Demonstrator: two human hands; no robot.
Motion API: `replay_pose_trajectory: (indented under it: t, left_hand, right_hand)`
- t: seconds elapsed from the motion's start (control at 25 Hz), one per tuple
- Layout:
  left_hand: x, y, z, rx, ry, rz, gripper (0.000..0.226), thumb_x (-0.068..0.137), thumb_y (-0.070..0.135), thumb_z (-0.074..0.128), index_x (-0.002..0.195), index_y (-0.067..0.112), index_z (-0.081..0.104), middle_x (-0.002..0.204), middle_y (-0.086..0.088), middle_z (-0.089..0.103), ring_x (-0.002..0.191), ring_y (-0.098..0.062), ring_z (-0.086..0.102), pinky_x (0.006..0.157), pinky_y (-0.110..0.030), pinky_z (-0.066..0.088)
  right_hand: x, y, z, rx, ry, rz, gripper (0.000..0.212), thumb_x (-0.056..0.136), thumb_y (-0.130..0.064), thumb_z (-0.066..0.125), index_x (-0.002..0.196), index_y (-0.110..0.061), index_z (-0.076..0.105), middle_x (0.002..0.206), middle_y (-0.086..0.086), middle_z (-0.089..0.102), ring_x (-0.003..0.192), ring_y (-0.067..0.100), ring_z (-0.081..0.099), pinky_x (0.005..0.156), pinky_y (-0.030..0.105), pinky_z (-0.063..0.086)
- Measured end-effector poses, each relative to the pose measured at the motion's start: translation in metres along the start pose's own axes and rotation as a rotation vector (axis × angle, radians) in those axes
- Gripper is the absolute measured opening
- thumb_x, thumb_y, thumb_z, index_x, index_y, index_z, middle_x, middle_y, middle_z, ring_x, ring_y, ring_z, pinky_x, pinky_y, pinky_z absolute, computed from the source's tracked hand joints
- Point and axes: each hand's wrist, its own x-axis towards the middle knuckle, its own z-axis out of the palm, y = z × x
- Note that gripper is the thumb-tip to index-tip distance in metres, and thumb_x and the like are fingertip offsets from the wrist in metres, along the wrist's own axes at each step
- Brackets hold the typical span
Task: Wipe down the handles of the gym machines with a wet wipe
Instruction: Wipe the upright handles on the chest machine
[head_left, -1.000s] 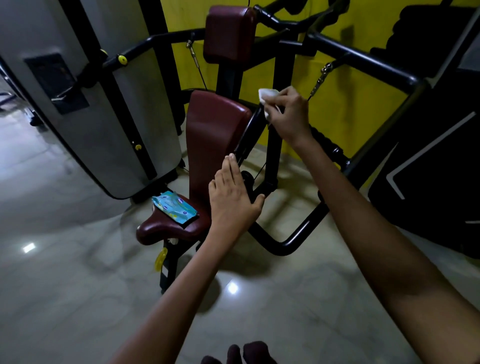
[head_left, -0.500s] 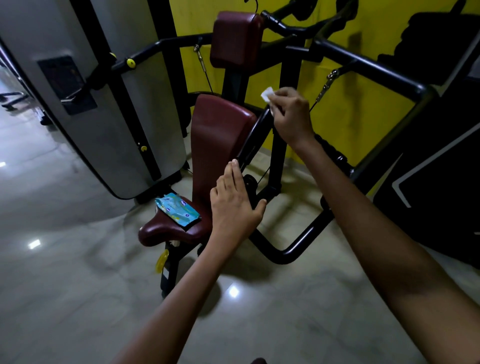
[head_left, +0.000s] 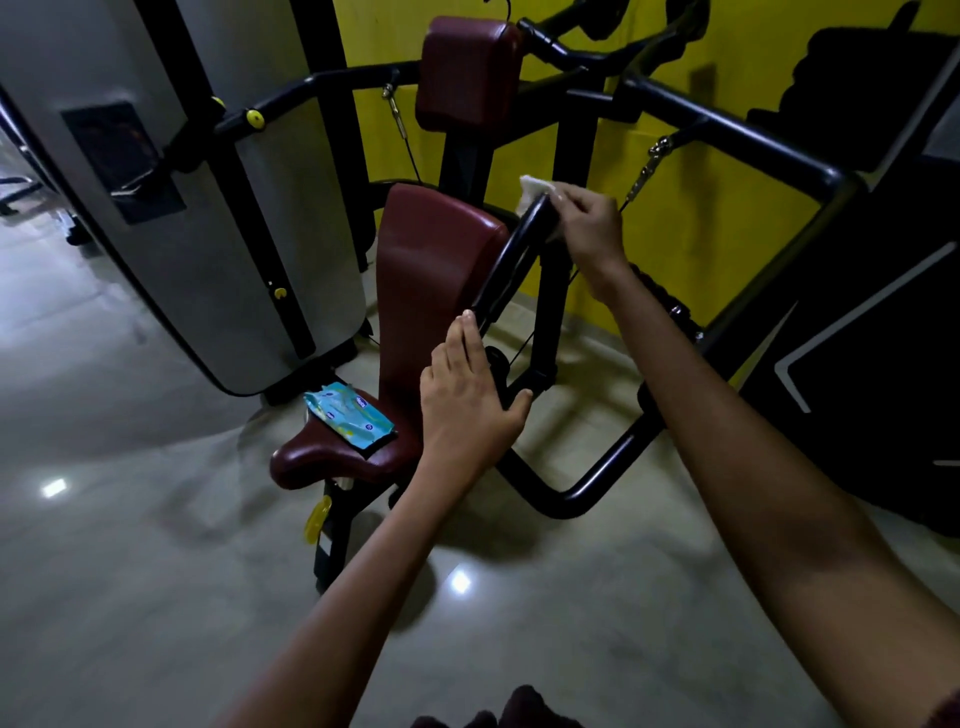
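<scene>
The right hand (head_left: 589, 228) is up at the top end of the black handle (head_left: 511, 260), its fingers (head_left: 574, 197) curled and pinching a white wet wipe (head_left: 532, 189) against the bar's tip; most of the wipe bunches out just beyond the fingertips, on the side toward the yellow wall (head_left: 691, 208). The left hand (head_left: 467, 405) sits lower on the same machine, fingers straight and held together, laid flat along the edge of the maroon backrest (head_left: 431, 280), with the thumb spread wide to the other side; the lower run of the handle comes down just past its fingertips. Whether the palm presses the pad or only rests there I cannot tell. Down and away from the left fingers, on the maroon seat (head_left: 332, 457), lies a blue-green pack of wipes (head_left: 348, 415), flat and well apart from both hands. A maroon headrest (head_left: 467, 73) stands above the right fingers, and a chain (head_left: 647, 166) hangs just beyond them. The black frame (head_left: 727, 135) runs off past the right wrist. A grey shroud (head_left: 208, 234) stands far off from the left fingers, on a glossy tiled floor (head_left: 130, 571).
</scene>
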Motion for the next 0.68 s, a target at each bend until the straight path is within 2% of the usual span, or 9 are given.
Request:
replay_pose_trajectory:
  t: [0.12, 0.16, 0.24, 0.32, 0.4, 0.48, 0.52, 0.6, 0.68]
  left_hand:
    - [0.000, -0.001, 0.000, -0.014, -0.003, 0.004, 0.099, 0.072, 0.062, 0.030, 0.146, -0.003, 0.019, 0.143, -0.022, 0.037, 0.113, -0.035, 0.047, 0.088, -0.042, 0.043]
    - [0.000, 0.001, -0.002, -0.009, -0.012, 0.004, 0.100, 0.072, 0.062, 0.031, 0.147, -0.002, 0.015, 0.145, -0.021, 0.033, 0.117, -0.034, 0.044, 0.091, -0.041, 0.041]
    - [0.000, 0.003, -0.005, -0.004, -0.035, 0.011, 0.100, 0.074, 0.060, 0.034, 0.148, 0.000, 0.007, 0.149, -0.018, 0.025, 0.123, -0.032, 0.038, 0.095, -0.040, 0.037]
    - [0.000, 0.002, -0.009, -0.013, -0.037, 0.016, 0.099, 0.074, 0.058, 0.035, 0.149, 0.001, 0.003, 0.151, -0.017, 0.021, 0.125, -0.031, 0.035, 0.096, -0.038, 0.035]
    - [-0.001, 0.001, -0.008, -0.016, -0.016, 0.016, 0.099, 0.074, 0.059, 0.034, 0.149, 0.001, 0.006, 0.150, -0.017, 0.023, 0.123, -0.031, 0.036, 0.094, -0.039, 0.036]
    - [-0.002, 0.000, -0.003, -0.014, 0.004, 0.009, 0.099, 0.073, 0.061, 0.029, 0.147, -0.002, 0.014, 0.146, -0.020, 0.031, 0.117, -0.033, 0.043, 0.088, -0.040, 0.041]
    - [-0.002, -0.001, -0.002, -0.016, 0.013, 0.005, 0.099, 0.071, 0.061, 0.028, 0.146, -0.003, 0.018, 0.143, -0.021, 0.035, 0.114, -0.034, 0.046, 0.085, -0.040, 0.043]
    - [0.000, -0.001, 0.001, -0.023, 0.017, -0.005, 0.099, 0.069, 0.060, 0.027, 0.145, -0.004, 0.022, 0.140, -0.021, 0.040, 0.109, -0.034, 0.049, 0.081, -0.039, 0.045]
    - [0.000, -0.001, 0.001, -0.030, 0.009, 0.004, 0.099, 0.069, 0.060, 0.028, 0.145, -0.004, 0.022, 0.140, -0.021, 0.040, 0.109, -0.034, 0.049, 0.081, -0.039, 0.045]
  right_hand:
    - [-0.013, 0.005, 0.001, -0.186, 0.024, -0.216, 0.030, 0.092, -0.009, 0.051, 0.119, 0.001, 0.061, 0.122, 0.013, 0.062, 0.110, 0.015, 0.058, 0.090, 0.010, 0.039]
    - [-0.009, 0.001, 0.000, -0.295, -0.015, -0.299, 0.029, 0.092, -0.009, 0.050, 0.116, 0.001, 0.063, 0.122, 0.014, 0.062, 0.113, 0.017, 0.058, 0.091, 0.008, 0.035]
    - [0.005, -0.010, 0.003, -0.495, -0.121, -0.328, 0.027, 0.092, -0.012, 0.048, 0.105, -0.003, 0.070, 0.109, 0.012, 0.069, 0.102, 0.018, 0.062, 0.079, 0.011, 0.038]
    - [0.017, -0.019, 0.004, -0.530, -0.138, -0.203, 0.029, 0.092, -0.016, 0.046, 0.085, -0.005, 0.072, 0.083, 0.011, 0.068, 0.078, 0.016, 0.061, 0.064, 0.023, 0.038]
    - [0.020, -0.020, 0.003, -0.270, -0.065, 0.021, 0.037, 0.095, -0.017, 0.046, 0.062, -0.011, 0.061, 0.062, 0.005, 0.054, 0.055, 0.008, 0.051, 0.050, 0.023, 0.035]
    - [0.003, -0.012, 0.002, -0.043, 0.056, 0.086, 0.036, 0.096, -0.014, 0.046, 0.061, -0.018, 0.056, 0.060, 0.002, 0.053, 0.044, 0.001, 0.050, 0.044, 0.019, 0.037]
    - [-0.011, -0.008, 0.004, -0.020, 0.109, 0.034, 0.029, 0.096, -0.013, 0.046, 0.073, -0.016, 0.063, 0.069, 0.008, 0.062, 0.053, 0.003, 0.058, 0.048, 0.021, 0.044]
    - [-0.032, 0.000, 0.007, -0.103, 0.129, -0.130, 0.025, 0.096, -0.011, 0.046, 0.113, -0.006, 0.064, 0.112, 0.021, 0.065, 0.096, 0.013, 0.063, 0.082, 0.031, 0.050]
    - [-0.032, 0.006, 0.008, -0.320, 0.011, -0.322, 0.034, 0.097, -0.015, 0.043, 0.126, -0.001, 0.055, 0.135, 0.017, 0.050, 0.129, 0.023, 0.045, 0.107, 0.033, 0.035]
